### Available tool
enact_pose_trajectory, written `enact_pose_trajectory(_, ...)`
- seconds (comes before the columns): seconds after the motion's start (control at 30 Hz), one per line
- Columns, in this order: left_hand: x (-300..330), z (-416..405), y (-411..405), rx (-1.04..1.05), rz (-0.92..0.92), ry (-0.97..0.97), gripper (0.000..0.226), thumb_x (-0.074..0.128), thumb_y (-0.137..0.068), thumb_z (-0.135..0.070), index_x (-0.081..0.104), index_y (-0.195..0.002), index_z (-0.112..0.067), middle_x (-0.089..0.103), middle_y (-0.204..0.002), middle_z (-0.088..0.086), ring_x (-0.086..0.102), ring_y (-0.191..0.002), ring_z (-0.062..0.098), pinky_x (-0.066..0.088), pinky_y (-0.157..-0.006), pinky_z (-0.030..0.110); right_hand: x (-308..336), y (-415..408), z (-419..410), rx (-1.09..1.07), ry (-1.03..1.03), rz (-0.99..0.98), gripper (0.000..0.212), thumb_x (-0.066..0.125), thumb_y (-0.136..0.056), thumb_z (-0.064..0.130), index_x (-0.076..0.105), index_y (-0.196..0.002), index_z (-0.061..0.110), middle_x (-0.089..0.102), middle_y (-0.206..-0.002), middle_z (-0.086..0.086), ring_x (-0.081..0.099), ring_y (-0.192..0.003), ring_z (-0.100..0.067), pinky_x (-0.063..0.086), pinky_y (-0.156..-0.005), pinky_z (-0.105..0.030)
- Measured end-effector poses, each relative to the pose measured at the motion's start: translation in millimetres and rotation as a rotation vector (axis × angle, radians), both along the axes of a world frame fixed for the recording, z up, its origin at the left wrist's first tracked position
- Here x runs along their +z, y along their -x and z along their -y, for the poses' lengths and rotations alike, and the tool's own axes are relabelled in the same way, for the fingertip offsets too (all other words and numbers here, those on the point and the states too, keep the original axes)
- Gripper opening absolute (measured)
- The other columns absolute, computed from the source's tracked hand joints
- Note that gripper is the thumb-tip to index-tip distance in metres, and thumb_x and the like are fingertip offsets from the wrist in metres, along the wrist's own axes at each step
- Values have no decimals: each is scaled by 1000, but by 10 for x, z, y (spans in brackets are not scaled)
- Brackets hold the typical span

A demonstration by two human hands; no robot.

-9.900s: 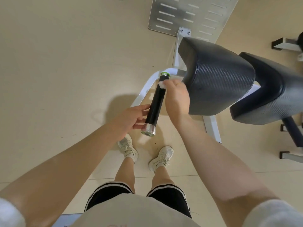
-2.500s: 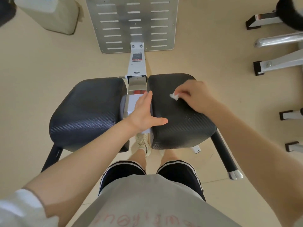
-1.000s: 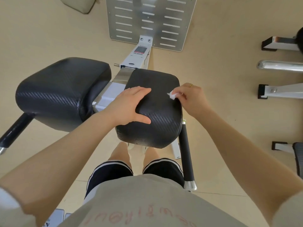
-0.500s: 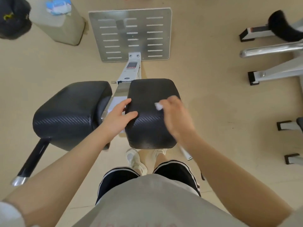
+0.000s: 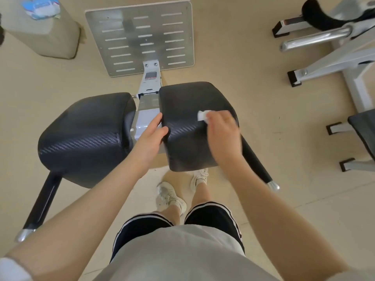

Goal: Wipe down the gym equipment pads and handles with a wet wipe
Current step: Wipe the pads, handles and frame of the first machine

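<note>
Viewpoint: your single head-worn camera looked almost straight down.
Facing: forward, toward the right pad (image 5: 192,102) and metal footplate (image 5: 140,37).
Nearness: close; both your forearms (image 5: 272,218) crossed the lower frame.

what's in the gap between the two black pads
In the head view, the machine's pale metal frame runs between the left pad and the right pad. The left hand reaches into that gap, bracing against the right pad's inner edge.

wet wipe (image 5: 203,115): small, white, bunched at right fingertips | right pad (image 5: 188,126): black, textured, under both hands
</note>
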State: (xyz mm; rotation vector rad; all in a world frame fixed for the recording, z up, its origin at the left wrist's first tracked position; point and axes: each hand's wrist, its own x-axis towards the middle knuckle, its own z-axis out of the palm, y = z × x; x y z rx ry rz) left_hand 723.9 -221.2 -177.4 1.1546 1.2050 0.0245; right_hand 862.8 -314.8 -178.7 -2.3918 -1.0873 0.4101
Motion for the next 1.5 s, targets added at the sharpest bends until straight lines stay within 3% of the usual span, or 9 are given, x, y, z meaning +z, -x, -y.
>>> enact_pose_trajectory(0.13, 57, 53, 94, 16, 75, 11, 42, 29, -101, -22, 33, -142, -30, 41, -141, -12, 37, -130, 10, 27, -113, 33, 50, 515, -182, 204, 51, 36, 22, 46, -89, 0, 55, -109, -2, 54, -107, -19, 51, -95, -32, 44, -76, -36)
enact_pose_trajectory(0.27, 120, 126, 127, 30, 134, 22, 42, 25, -102, -20, 30, -142, -29, 39, -140, -10, 34, -132, 9, 26, -113, 31, 3, 469, -188, 294, -5, 190, 13, 57, -76, 1, 64, -87, -1, 60, -79, -15, 59, -66, -27, 49, -52, -28)
enact_pose_trajectory(0.33, 121, 132, 140, 19, 136, 28, 41, 25, -102, -21, 31, -141, -31, 37, -143, -11, 32, -134, 10, 25, -110, 29, -70, 208, -85, 181, 34, 218, 32, 34, -84, 6, 64, -93, 1, 59, -88, -16, 58, -79, -30, 49, -66, -34)
enact_pose_trajectory(0.53, 72, 145, 204, -3, 81, 32, 42, 27, -102, -29, 27, -143, -34, 28, -150, -12, 26, -138, 12, 23, -111, 31, -120, 166, 36, -127, 6, 158, 19, 46, -93, 13, 60, -103, 5, 54, -100, -4, 50, -96, -24, 32, -76, -18)
enact_pose_trajectory(0.63, 106, 151, 223, 63, 162, 69, 42, 27, -102, -23, 33, -143, -25, 40, -143, -7, 38, -130, 9, 30, -107, 27, -128, 686, -192, 21, -60, 146, 10, 51, -83, 0, 60, -88, -1, 57, -87, -14, 53, -81, -30, 38, -67, -25)
enact_pose_trajectory(0.8, 134, 165, 368, 181, 223, 152, 34, 31, -100, -27, 58, -118, -19, 64, -119, -1, 60, -107, 8, 47, -95, 25, -114, 943, -339, 439, 39, 195, 21, 43, -89, 2, 54, -108, -1, 50, -110, -14, 46, -102, -25, 38, -76, -29)
enact_pose_trajectory(1.07, 281, 220, 437, 76, 300, -120, 19, 42, -98, -20, 56, -109, -25, 65, -102, -6, 64, -95, 6, 50, -84, 22, 354, 765, -22, -146, -267, -873, 17, 59, -87, 8, 64, -79, 23, 65, -73, 5, 58, -67, -8, 48, -64, -19)
enact_pose_trajectory(1.27, 359, 198, 375, -20, 371, -221, 11, 49, -94, -11, 59, -95, -7, 62, -86, -2, 59, -73, -2, 50, -71, 12, 364, 719, 145, -141, -227, -927, 15, 56, -89, 9, 63, -81, 19, 63, -80, 2, 57, -77, -15, 49, -75, -28)
enact_pose_trajectory(1.5, 318, 203, 412, 159, 439, 28, 18, 43, -96, -14, 53, -82, -17, 60, -71, -8, 55, -67, 4, 47, -65, 19, 309, 611, 230, -205, -686, -1592, 16, 46, -76, 6, 59, -72, 15, 66, -86, 0, 58, -79, -15, 47, -68, -23)
